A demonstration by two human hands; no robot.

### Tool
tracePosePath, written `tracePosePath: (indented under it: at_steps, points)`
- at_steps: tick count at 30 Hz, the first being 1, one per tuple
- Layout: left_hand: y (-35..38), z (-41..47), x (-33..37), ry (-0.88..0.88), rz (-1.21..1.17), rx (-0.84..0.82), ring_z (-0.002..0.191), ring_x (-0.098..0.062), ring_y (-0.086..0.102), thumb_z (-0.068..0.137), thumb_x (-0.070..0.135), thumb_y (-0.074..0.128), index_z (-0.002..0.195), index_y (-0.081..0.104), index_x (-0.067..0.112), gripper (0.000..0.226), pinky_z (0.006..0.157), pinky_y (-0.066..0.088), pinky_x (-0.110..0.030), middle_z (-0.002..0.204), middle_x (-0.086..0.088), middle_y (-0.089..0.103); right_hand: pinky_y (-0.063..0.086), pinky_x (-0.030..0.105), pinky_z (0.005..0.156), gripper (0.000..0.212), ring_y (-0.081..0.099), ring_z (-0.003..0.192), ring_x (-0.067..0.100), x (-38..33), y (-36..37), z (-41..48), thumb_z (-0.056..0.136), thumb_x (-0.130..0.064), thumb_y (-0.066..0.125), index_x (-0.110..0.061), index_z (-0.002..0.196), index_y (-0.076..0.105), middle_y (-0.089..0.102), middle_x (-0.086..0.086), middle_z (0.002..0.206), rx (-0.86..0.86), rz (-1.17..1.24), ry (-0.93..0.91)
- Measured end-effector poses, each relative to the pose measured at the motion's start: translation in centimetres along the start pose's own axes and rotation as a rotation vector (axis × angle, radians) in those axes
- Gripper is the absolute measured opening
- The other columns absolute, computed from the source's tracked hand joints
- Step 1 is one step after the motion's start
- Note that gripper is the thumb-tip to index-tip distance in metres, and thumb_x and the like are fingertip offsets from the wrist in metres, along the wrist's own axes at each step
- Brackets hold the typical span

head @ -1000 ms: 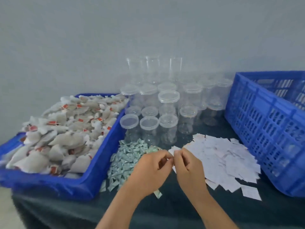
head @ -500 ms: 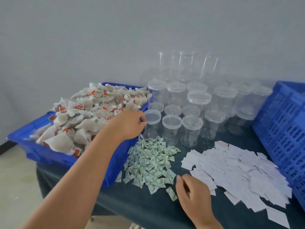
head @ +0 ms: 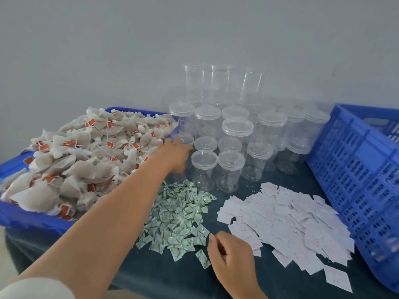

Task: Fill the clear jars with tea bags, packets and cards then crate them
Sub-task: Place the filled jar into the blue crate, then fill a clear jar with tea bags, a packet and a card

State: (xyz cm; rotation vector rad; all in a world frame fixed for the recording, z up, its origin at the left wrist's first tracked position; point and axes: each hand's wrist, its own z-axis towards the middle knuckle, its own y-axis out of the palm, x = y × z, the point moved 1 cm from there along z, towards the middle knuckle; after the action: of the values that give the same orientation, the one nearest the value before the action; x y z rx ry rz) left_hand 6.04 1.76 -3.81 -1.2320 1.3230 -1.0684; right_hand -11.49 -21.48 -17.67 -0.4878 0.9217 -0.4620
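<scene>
Several clear lidded jars [head: 237, 130] stand in a cluster at the back of the table. My left hand [head: 174, 156] reaches forward and covers the lid of the front-left jar [head: 179, 176], fingers curled over its top; the hand is blurred. My right hand [head: 231, 255] rests near the table's front edge, fingers loosely curled and holding nothing I can see, beside a stray green packet [head: 203, 258]. A heap of green-white packets [head: 179, 216] lies in front of the jars. White cards [head: 291, 223] are spread to its right.
A blue bin [head: 13, 214] heaped with tea bags [head: 86, 160] fills the left side. A blue slotted crate [head: 356, 169] stands at the right edge. Taller open jars [head: 216, 83] line the wall. Dark cloth [head: 151, 272] covers the table.
My hands parted from a shared pinch at the centre. The left arm stretched out to the front-left jar and now covers its lid; the right hand dropped near the packets. The view shifted left.
</scene>
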Motion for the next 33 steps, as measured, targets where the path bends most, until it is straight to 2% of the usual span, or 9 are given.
tracePosePath:
  at_steps: [3, 10, 13, 16, 18, 21, 24, 27, 33]
  points:
    - [0.4, 0.0, -1.1, -0.022, -0.063, 0.047, 0.143, -0.04, 0.036, 0.079, 0.039, 0.085, 0.155, 0.037, 0.025, 0.091, 0.115, 0.04, -0.055, 0.155, -0.014, 0.035, 0.029, 0.026, 0.047, 0.046, 0.034, 0.049, 0.01, 0.2, 0.1, 0.0, 0.101, -0.041, 0.054, -0.019, 0.062, 0.042, 0.042, 0.001, 0.058, 0.01, 0.016, 0.013]
    - [-4.8, -4.9, -2.4, -0.027, -0.19, 0.27, 0.142, -0.034, 0.04, 0.07, 0.066, 0.085, 0.158, 0.035, 0.045, 0.103, 0.114, 0.036, -0.058, 0.153, -0.006, 0.043, 0.028, 0.022, 0.049, 0.041, 0.035, 0.049, 0.006, 0.3, -0.1, -0.1, 0.101, -0.035, 0.061, -0.026, 0.067, 0.04, 0.041, -0.005, 0.058, 0.073, 0.079, 0.09]
    - [-6.9, -10.1, -1.8, 0.044, -0.326, 0.353, 0.139, -0.026, 0.034, 0.065, 0.079, 0.077, 0.154, 0.037, 0.051, 0.101, 0.113, 0.036, -0.05, 0.138, 0.002, 0.041, 0.043, 0.012, 0.065, 0.021, 0.061, 0.076, 0.002, -1.3, -1.1, 0.4, 0.091, -0.037, 0.078, -0.042, 0.091, 0.058, 0.063, -0.017, 0.085, 0.092, 0.146, 0.108]
    - [-6.8, -15.7, 1.5, 0.184, -0.285, 0.331, 0.126, -0.01, 0.033, 0.062, 0.1, 0.051, 0.142, 0.035, 0.058, 0.091, 0.101, 0.042, -0.04, 0.128, 0.016, 0.037, 0.039, 0.008, 0.104, 0.088, 0.043, 0.14, -0.009, -3.9, -2.4, 2.1, 0.075, -0.071, 0.084, -0.058, 0.146, 0.035, 0.042, -0.04, 0.146, -0.04, 0.344, 0.178]
    - [-5.3, -18.2, 4.5, 0.267, -0.193, 0.344, 0.111, -0.005, 0.037, 0.069, 0.102, 0.038, 0.136, 0.04, 0.052, 0.083, 0.092, 0.042, -0.03, 0.118, 0.019, 0.039, 0.041, 0.019, 0.115, 0.117, 0.034, 0.151, -0.007, -5.6, -3.1, 3.1, 0.066, -0.074, 0.091, -0.061, 0.157, 0.019, 0.031, -0.036, 0.162, -0.18, 0.455, 0.153]
    - [-3.0, -19.6, 7.3, 0.299, -0.17, 0.428, 0.104, -0.007, 0.045, 0.079, 0.097, 0.03, 0.128, 0.049, 0.039, 0.078, 0.091, 0.048, -0.03, 0.116, 0.019, 0.047, 0.06, 0.036, 0.097, 0.102, 0.063, 0.132, 0.009, -6.2, -4.2, 3.9, 0.065, -0.048, 0.099, -0.054, 0.147, 0.04, 0.058, -0.019, 0.144, -0.182, 0.482, 0.129]
    - [-1.7, -19.6, 7.6, 0.489, -0.22, 0.309, 0.104, -0.005, 0.049, 0.082, 0.092, 0.035, 0.144, 0.036, 0.054, 0.073, 0.084, 0.045, -0.029, 0.116, 0.021, 0.046, 0.055, 0.016, 0.074, 0.073, 0.068, 0.107, -0.002, -4.8, -5.8, 3.6, 0.071, -0.036, 0.091, -0.053, 0.127, 0.049, 0.065, -0.026, 0.117, -0.271, 0.272, 0.067]
    - [-0.4, -19.4, 7.9, 0.633, -0.181, 0.255, 0.09, -0.011, 0.054, 0.087, 0.085, 0.036, 0.139, 0.044, 0.052, 0.062, 0.074, 0.048, -0.032, 0.106, 0.016, 0.049, 0.054, 0.014, 0.079, 0.077, 0.07, 0.111, 0.001, -3.3, -7.1, 2.8, 0.07, -0.036, 0.092, -0.05, 0.132, 0.048, 0.07, -0.022, 0.119, -0.444, 0.362, 0.143]
    - [2.6, -19.5, 10.0, 0.28, -0.347, 0.285, 0.092, -0.018, 0.063, 0.095, 0.074, 0.024, 0.129, 0.045, 0.041, 0.052, 0.082, 0.054, -0.036, 0.107, 0.011, 0.058, 0.054, 0.026, 0.078, 0.064, 0.065, 0.099, 0.006, -3.5, -6.3, 1.3, 0.067, -0.048, 0.08, -0.043, 0.126, 0.055, 0.064, -0.02, 0.11, -0.128, -0.064, 0.021]
